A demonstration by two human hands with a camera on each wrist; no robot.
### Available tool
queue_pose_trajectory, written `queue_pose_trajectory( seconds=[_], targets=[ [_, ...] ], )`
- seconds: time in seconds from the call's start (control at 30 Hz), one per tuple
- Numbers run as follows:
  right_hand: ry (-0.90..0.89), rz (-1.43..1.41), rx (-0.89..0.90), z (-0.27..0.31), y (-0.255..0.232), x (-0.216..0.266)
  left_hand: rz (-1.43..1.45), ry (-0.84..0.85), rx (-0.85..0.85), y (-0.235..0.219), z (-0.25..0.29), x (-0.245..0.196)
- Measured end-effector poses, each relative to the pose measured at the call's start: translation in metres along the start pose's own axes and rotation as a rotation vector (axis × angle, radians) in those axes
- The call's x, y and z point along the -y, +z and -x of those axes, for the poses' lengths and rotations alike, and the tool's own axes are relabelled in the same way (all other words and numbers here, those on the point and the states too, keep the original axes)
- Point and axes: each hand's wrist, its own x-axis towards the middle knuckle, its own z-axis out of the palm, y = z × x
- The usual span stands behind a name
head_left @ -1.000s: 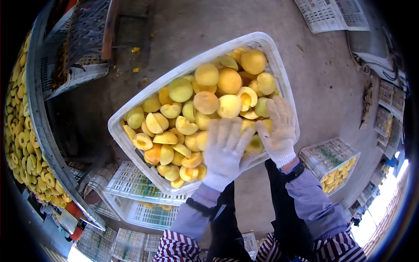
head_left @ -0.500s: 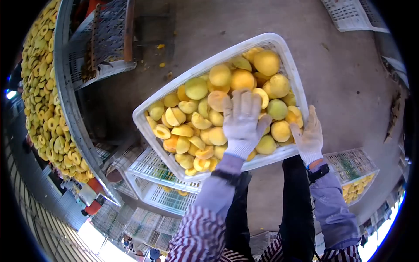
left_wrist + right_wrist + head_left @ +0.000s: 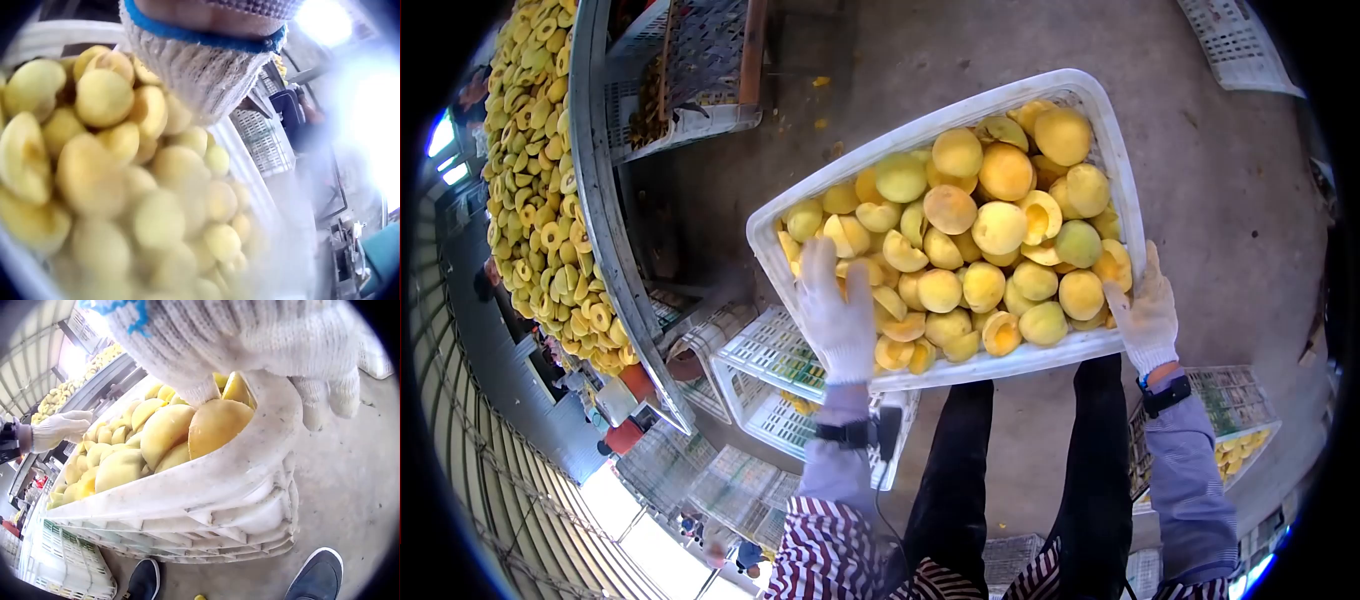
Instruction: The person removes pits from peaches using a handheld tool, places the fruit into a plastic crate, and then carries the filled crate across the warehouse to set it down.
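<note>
A white plastic crate [image 3: 1040, 358] full of yellow peach halves [image 3: 1000, 228] stands before me, some cut side up with the pit hollow showing. My left hand [image 3: 837, 315], in a white knit glove, is over the crate's left side with straight fingers, blurred by motion. The left wrist view has its knit cuff [image 3: 194, 78] above the fruit, the fingers out of sight. At the near right corner my gloved right hand [image 3: 1145, 310] grips the rim. Its thumb lies inside against the fruit and its fingers [image 3: 344, 394] hang outside, as the right wrist view shows.
On the left, a metal-edged table [image 3: 595, 215] bears a big heap of peach halves. White crates [image 3: 775, 350] stand below the near left side. Another crate [image 3: 1235, 400] with fruit is on the right. My shoes [image 3: 319, 575] are on the concrete floor close to the crate.
My left hand has swept from the middle of the fruit to the crate's left side. The right hand has gone from the fruit to the right rim. The whole head view has shifted.
</note>
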Motion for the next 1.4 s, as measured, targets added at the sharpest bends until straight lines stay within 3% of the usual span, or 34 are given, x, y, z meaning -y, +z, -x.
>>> queue_pose_trajectory(
  seconds=[0.2, 0.3, 0.33, 0.43, 0.47, 0.5, 0.57, 0.63, 0.67, 0.73, 0.77, 0.8, 0.83, 0.87, 0.9, 0.93, 1.03, 1.07, 1.23, 1.33, 1.4],
  targets=[
    [-0.002, 0.004, -0.012, 0.001, -0.003, 0.005, 0.041, -0.272, 0.264, -0.023, -0.04, 0.027],
    [-0.031, -0.035, -0.049, 0.001, 0.005, 0.001, 0.205, -0.215, 0.15, 0.0, -0.004, 0.078],
    [-0.054, -0.051, -0.075, 0.0, 0.007, 0.0, 0.162, -0.259, 0.181, 0.001, -0.004, 0.078],
    [-0.073, -0.102, -0.062, -0.002, 0.004, 0.0, -0.067, -0.181, 0.296, -0.008, -0.018, 0.075],
    [-0.056, -0.103, -0.028, -0.004, -0.004, 0.01, -0.223, -0.337, 0.468, -0.023, -0.031, 0.051],
    [-0.007, -0.057, -0.027, -0.002, -0.003, 0.009, -0.176, -0.251, 0.383, -0.02, -0.023, 0.059],
    [0.034, 0.043, -0.058, 0.0, 0.005, 0.002, -0.032, -0.287, 0.306, -0.015, -0.021, 0.08],
    [0.069, 0.054, -0.032, 0.0, 0.002, 0.005, 0.154, -0.58, 0.112, -0.017, -0.014, 0.058],
    [0.091, 0.056, -0.016, 0.001, 0.002, 0.006, 0.185, -0.627, 0.082, -0.027, -0.025, 0.019],
    [0.097, 0.039, -0.027, 0.003, 0.001, 0.006, 0.45, -0.469, 0.266, -0.03, -0.041, -0.039],
    [0.092, 0.03, -0.029, 0.003, 0.0, 0.007, 0.405, -0.278, 0.275, -0.026, -0.047, -0.078],
    [0.115, 0.027, 0.006, 0.003, -0.001, 0.01, 0.645, -0.279, 0.206, 0.004, -0.042, -0.094],
    [0.142, 0.024, 0.038, 0.002, -0.005, 0.012, 0.633, 0.01, 0.004, 0.019, -0.045, -0.121],
    [0.171, 0.02, 0.066, 0.001, -0.008, 0.014, 0.658, 0.112, -0.061, 0.051, -0.05, -0.139],
    [0.182, 0.023, 0.091, 0.002, -0.011, 0.017, 0.401, 0.246, 0.061, 0.052, -0.06, -0.158],
    [0.187, 0.026, 0.118, 0.002, -0.015, 0.02, 0.32, 0.267, 0.19, 0.063, -0.061, -0.174],
    [0.158, -0.017, 0.151, -0.005, -0.02, 0.017, 0.197, 0.449, 0.363, 0.068, -0.051, -0.191],
    [0.154, -0.049, 0.159, -0.004, -0.018, 0.015, 0.244, 0.448, 0.349, 0.065, -0.05, -0.187],
    [0.134, -0.08, 0.132, -0.006, -0.018, 0.015, 0.154, 0.164, 0.631, 0.071, -0.064, -0.195],
    [0.161, -0.097, 0.154, -0.002, -0.019, 0.019, -0.086, 0.211, 0.745, 0.09, -0.077, -0.208],
    [0.149, -0.068, 0.136, -0.004, -0.023, 0.015, -0.12, 0.254, 0.68, 0.092, -0.077, -0.217]
  ],
)
